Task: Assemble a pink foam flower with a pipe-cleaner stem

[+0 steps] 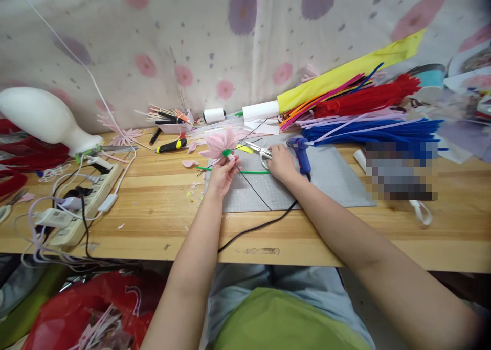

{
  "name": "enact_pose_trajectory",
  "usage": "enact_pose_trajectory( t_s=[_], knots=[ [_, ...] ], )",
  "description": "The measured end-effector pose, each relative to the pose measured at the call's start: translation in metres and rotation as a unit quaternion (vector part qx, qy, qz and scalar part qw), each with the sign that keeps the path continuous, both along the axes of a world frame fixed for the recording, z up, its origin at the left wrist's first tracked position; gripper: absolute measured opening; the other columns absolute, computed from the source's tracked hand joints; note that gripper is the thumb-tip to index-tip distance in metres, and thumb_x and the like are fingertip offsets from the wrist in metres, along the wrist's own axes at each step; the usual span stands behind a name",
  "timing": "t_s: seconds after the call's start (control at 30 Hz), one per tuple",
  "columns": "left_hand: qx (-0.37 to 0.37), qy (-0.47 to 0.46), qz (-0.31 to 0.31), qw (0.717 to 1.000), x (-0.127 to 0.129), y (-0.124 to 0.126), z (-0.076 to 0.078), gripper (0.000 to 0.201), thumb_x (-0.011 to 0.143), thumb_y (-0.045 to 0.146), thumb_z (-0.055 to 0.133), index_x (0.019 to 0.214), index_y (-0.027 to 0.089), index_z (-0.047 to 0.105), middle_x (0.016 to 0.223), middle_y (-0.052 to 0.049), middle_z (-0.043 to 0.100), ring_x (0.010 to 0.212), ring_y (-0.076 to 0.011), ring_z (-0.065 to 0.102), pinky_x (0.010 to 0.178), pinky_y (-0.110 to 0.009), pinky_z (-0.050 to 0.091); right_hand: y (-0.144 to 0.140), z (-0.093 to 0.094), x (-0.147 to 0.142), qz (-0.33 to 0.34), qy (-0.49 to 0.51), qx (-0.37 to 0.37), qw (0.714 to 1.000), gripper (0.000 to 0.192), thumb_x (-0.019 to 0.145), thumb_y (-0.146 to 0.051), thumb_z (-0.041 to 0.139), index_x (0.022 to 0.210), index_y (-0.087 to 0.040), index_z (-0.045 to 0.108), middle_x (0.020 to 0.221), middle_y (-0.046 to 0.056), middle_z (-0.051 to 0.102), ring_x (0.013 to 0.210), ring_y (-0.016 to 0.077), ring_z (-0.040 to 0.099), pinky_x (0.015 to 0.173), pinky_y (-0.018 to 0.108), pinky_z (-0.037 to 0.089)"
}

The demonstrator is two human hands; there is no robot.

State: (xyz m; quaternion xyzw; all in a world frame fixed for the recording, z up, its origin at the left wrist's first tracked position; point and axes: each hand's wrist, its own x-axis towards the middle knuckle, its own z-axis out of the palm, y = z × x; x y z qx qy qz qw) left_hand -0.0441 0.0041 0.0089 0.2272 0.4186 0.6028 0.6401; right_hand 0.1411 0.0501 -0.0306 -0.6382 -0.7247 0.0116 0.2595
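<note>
My left hand (223,175) is closed on the base of a pink craft flower (220,145), its petals pointing up and away from me. Green fuzzy material (227,152) shows at the flower's base, just above my fingertips. To the right, my right hand (282,162) is curled over the handles of a pair of scissors (264,156), whose blades point left. A green pipe cleaner (253,172) lies across the grey mat (333,186) between both hands. Thin dark wires cross the mat nearby. The blue glue gun (303,156) lies right beside my right hand.
A utility knife (171,146) and loose pink petals lie left of the flower. Bundles of blue pipe cleaners (368,132) and red ones (372,97) are stacked at back right. A power strip (88,204) with tangled cables sits left; a black cord (257,228) crosses the front.
</note>
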Motion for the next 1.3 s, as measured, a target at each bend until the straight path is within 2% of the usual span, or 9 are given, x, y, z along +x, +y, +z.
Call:
enact_pose_trajectory(
  t_s=[0.17,0.3,0.4,0.5,0.67,0.8,0.87,1.07,1.3],
  knots=[
    [0.003,0.028,-0.041,0.999,0.004,-0.004,-0.001,0.023,0.074,0.004,0.061,0.093,0.015,0.066,0.083,-0.003,0.070,0.073,-0.0087,0.067,0.077,-0.022,0.052,-0.002,0.017,-0.010,0.045,0.153,0.049,0.986,0.032,0.075,-0.025,0.056,0.105,-0.017,0.050,0.103,0.013,0.059,0.100,0.0257,0.054,0.084,0.040,0.042],
    [0.024,0.041,-0.084,0.995,0.008,-0.005,-0.005,0.021,0.074,0.003,0.059,0.090,0.014,0.066,0.081,-0.003,0.071,0.070,-0.0090,0.066,0.074,-0.023,0.052,-0.006,0.030,-0.033,0.099,0.374,-0.060,0.920,0.055,0.067,-0.045,0.067,0.109,-0.020,0.041,0.084,0.003,0.061,0.078,0.0186,0.061,0.073,0.034,0.048],
    [0.022,0.039,-0.097,0.994,0.011,-0.006,-0.007,0.017,0.073,0.002,0.061,0.084,0.013,0.065,0.076,-0.002,0.070,0.067,-0.0091,0.066,0.073,-0.023,0.052,-0.004,0.034,-0.047,0.119,0.450,-0.107,0.879,0.069,0.055,-0.045,0.075,0.108,-0.020,0.039,0.075,-0.002,0.059,0.071,0.0170,0.061,0.070,0.033,0.049],
    [0.000,0.035,-0.096,0.995,0.013,-0.007,-0.006,0.014,0.072,0.001,0.062,0.081,0.012,0.064,0.074,-0.003,0.069,0.067,-0.0092,0.066,0.075,-0.024,0.052,0.000,0.032,-0.051,0.106,0.465,-0.095,0.874,0.068,0.051,-0.041,0.078,0.104,-0.021,0.040,0.070,-0.005,0.058,0.068,0.0164,0.061,0.069,0.033,0.049],
    [-0.010,0.043,-0.103,0.994,0.015,-0.007,-0.005,0.014,0.074,0.004,0.061,0.085,0.012,0.065,0.082,-0.005,0.071,0.070,-0.0089,0.066,0.076,-0.023,0.051,0.005,0.025,-0.044,0.108,0.493,-0.106,0.856,0.060,0.057,-0.043,0.073,0.101,-0.020,0.038,0.068,-0.005,0.059,0.065,0.0160,0.062,0.067,0.033,0.049],
    [-0.004,0.049,-0.103,0.993,0.015,-0.007,-0.008,0.013,0.073,0.003,0.062,0.083,0.012,0.065,0.081,-0.005,0.070,0.071,-0.0109,0.067,0.077,-0.026,0.051,0.005,0.023,-0.044,0.103,0.458,-0.080,0.879,0.064,0.052,-0.041,0.077,0.100,-0.020,0.040,0.067,-0.005,0.057,0.067,0.0172,0.062,0.067,0.033,0.049],
    [-0.001,0.048,-0.105,0.993,0.015,-0.007,-0.009,0.014,0.073,0.003,0.062,0.083,0.012,0.066,0.081,-0.005,0.070,0.070,-0.0109,0.067,0.077,-0.026,0.051,0.006,0.022,-0.045,0.099,0.465,-0.079,0.876,0.061,0.052,-0.040,0.077,0.097,-0.021,0.040,0.066,-0.005,0.057,0.066,0.0168,0.062,0.067,0.033,0.049],
    [0.012,0.059,-0.066,0.996,0.017,-0.004,-0.011,0.019,0.070,0.005,0.066,0.087,0.014,0.066,0.083,-0.004,0.071,0.072,-0.0097,0.066,0.072,-0.022,0.050,-0.001,0.024,-0.043,0.100,0.544,-0.149,0.820,0.045,0.064,-0.039,0.072,0.089,-0.023,0.039,0.061,-0.007,0.059,0.057,0.0144,0.063,0.060,0.031,0.051],
    [0.017,0.136,0.070,0.988,0.016,-0.001,-0.012,0.017,0.060,0.010,0.073,0.073,0.013,0.062,0.063,0.002,0.065,0.050,-0.0067,0.058,0.049,-0.016,0.044,-0.031,0.037,-0.043,0.221,0.537,-0.379,0.721,0.028,0.069,-0.026,0.074,0.080,-0.017,0.050,0.068,0.001,0.067,0.055,0.0109,0.062,0.051,0.024,0.053]
  ],
)
